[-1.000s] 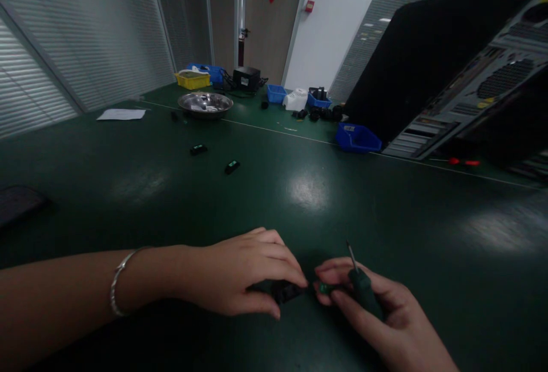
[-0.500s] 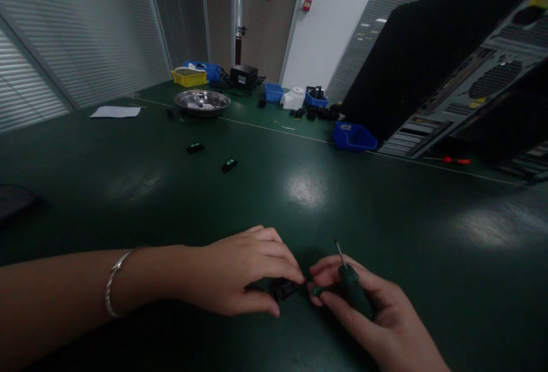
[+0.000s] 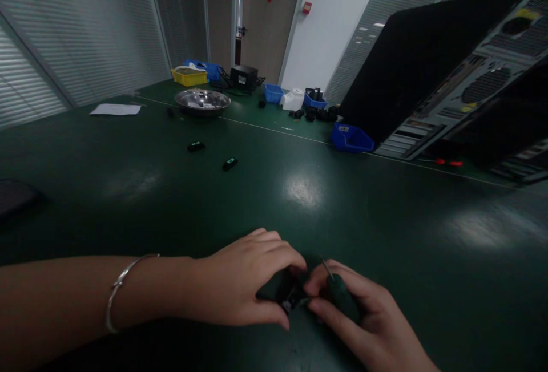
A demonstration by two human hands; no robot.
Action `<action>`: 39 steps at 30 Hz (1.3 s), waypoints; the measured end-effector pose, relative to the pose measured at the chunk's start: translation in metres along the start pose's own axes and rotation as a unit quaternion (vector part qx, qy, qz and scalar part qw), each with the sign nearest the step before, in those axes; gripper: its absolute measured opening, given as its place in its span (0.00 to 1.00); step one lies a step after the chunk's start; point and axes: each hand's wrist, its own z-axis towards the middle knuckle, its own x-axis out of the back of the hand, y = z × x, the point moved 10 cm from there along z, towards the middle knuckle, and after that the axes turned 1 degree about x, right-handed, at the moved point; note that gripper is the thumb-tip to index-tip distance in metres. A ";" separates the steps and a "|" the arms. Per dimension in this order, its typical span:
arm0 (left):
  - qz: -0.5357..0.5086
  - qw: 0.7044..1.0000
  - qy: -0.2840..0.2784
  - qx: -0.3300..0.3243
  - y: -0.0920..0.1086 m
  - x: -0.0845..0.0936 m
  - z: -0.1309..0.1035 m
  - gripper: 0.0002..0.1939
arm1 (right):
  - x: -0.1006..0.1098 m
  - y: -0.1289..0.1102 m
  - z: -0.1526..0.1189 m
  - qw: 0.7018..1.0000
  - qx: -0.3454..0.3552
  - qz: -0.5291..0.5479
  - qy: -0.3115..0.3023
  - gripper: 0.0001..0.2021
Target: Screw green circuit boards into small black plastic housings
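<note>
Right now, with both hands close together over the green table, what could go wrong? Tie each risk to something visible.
1. The screwdriver lies in the right grip with its thin shaft bare, so it might scratch the nearby left grip.
2. The small black part sits between fingertips and could slip.
3. If dropped, it may be hard to spot against the dark green table.

Through the head view I see the left hand (image 3: 240, 280) curled around a small dark part (image 3: 293, 296) low over the green table (image 3: 274, 201). The right hand (image 3: 372, 315) holds a screwdriver (image 3: 341, 296) tucked in its grip, shaft angled up, its fingertips at the part's near side; I can't make out what they pinch. Farther off I see two black pieces (image 3: 230, 164), a metal bowl (image 3: 203, 112) and a blue bin (image 3: 351, 139).
</note>
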 end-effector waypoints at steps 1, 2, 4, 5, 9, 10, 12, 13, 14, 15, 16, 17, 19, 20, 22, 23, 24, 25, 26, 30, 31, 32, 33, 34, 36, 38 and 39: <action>-0.005 1.000 0.005 0.000 0.001 0.000 0.000 0.23 | -0.001 0.000 -0.001 1.000 0.000 -0.003 -0.004 0.04; -0.008 1.000 0.012 -0.002 0.002 0.001 -0.001 0.24 | -0.003 0.001 -0.001 1.000 -0.001 -0.008 -0.009 0.04; -0.011 1.000 0.019 -0.004 0.004 0.001 -0.002 0.27 | -0.007 0.000 -0.003 1.000 0.009 -0.020 -0.017 0.05; -0.010 1.000 0.020 -0.004 0.004 0.001 -0.003 0.28 | -0.008 -0.001 -0.003 0.999 0.015 -0.026 -0.019 0.05; -0.007 1.000 0.012 -0.004 0.005 -0.002 -0.004 0.30 | -0.011 -0.004 -0.006 0.998 0.035 -0.042 -0.012 0.06; -0.006 1.000 0.012 -0.005 0.006 -0.002 -0.004 0.30 | -0.011 -0.006 -0.006 0.998 0.038 -0.043 -0.008 0.07; -0.005 1.000 0.013 -0.005 0.006 -0.002 -0.004 0.31 | -0.011 -0.009 -0.005 0.998 0.045 -0.042 0.000 0.08; -0.005 1.000 0.013 -0.004 0.007 -0.002 -0.004 0.31 | -0.011 -0.010 -0.004 0.998 0.048 -0.041 0.005 0.08; -0.004 1.000 0.014 -0.004 0.007 -0.003 -0.005 0.30 | -0.011 -0.012 -0.004 0.998 0.050 -0.041 0.011 0.09; -0.003 1.000 0.015 -0.004 0.008 -0.003 -0.005 0.30 | -0.011 -0.013 -0.003 0.998 0.051 -0.041 0.016 0.09; -0.001 1.000 0.015 -0.003 0.008 -0.003 -0.005 0.31 | -0.011 -0.015 -0.003 0.997 0.054 -0.042 0.018 0.09; 0.002 1.000 0.016 -0.004 0.008 -0.003 -0.005 0.32 | -0.012 -0.016 -0.003 0.997 0.056 -0.044 0.017 0.09; 0.007 1.000 0.021 -0.008 0.009 -0.003 -0.006 0.36 | -0.014 -0.018 -0.003 0.997 0.060 -0.051 0.013 0.10; 0.010 1.000 0.024 -0.011 0.010 -0.002 -0.006 0.36 | -0.016 -0.019 -0.003 0.996 0.063 -0.055 0.012 0.10; 0.013 0.999 0.030 -0.018 0.010 -0.002 -0.007 0.35 | -0.016 -0.019 -0.003 0.996 0.065 -0.060 0.017 0.10; 0.013 0.999 0.031 -0.019 0.010 -0.002 -0.007 0.34 | -0.016 -0.019 -0.004 0.996 0.066 -0.062 0.023 0.11; 0.013 0.999 0.030 -0.018 0.010 -0.003 -0.007 0.33 | -0.015 -0.020 -0.004 0.995 0.070 -0.065 0.030 0.11; 0.012 0.999 0.030 -0.017 0.010 -0.003 -0.007 0.34 | -0.014 -0.020 -0.004 0.994 0.074 -0.067 0.038 0.11; 0.010 0.999 0.029 -0.016 0.010 -0.003 -0.007 0.36 | -0.013 -0.021 -0.005 0.993 0.079 -0.071 0.046 0.11; 0.005 1.000 0.024 -0.006 0.010 -0.002 -0.007 0.41 | -0.007 -0.028 -0.010 0.988 0.116 -0.083 0.054 0.13; 0.004 1.000 0.021 -0.003 0.011 -0.002 -0.007 0.41 | -0.005 -0.030 -0.011 0.987 0.125 -0.085 0.053 0.13; 0.004 1.000 0.018 0.000 0.011 -0.002 -0.006 0.39 | -0.003 -0.031 -0.013 0.986 0.134 -0.089 0.049 0.14; 0.003 1.000 0.015 0.003 0.011 -0.002 -0.006 0.38 | -0.002 -0.033 -0.014 0.984 0.142 -0.094 0.041 0.15; 0.003 1.000 0.013 0.004 0.011 -0.002 -0.006 0.37 | -0.002 -0.035 -0.015 0.982 0.156 -0.102 0.029 0.17; -0.002 1.000 0.011 0.007 0.010 -0.002 -0.006 0.36 | -0.006 -0.040 -0.017 0.975 0.186 -0.121 -0.009 0.21; -0.010 1.000 0.012 0.006 0.009 -0.002 -0.006 0.37 | -0.012 -0.045 -0.018 0.969 0.205 -0.130 -0.049 0.23; -0.014 1.000 0.011 0.006 0.008 -0.002 -0.006 0.37 | -0.014 -0.045 -0.018 0.968 0.205 -0.131 -0.061 0.24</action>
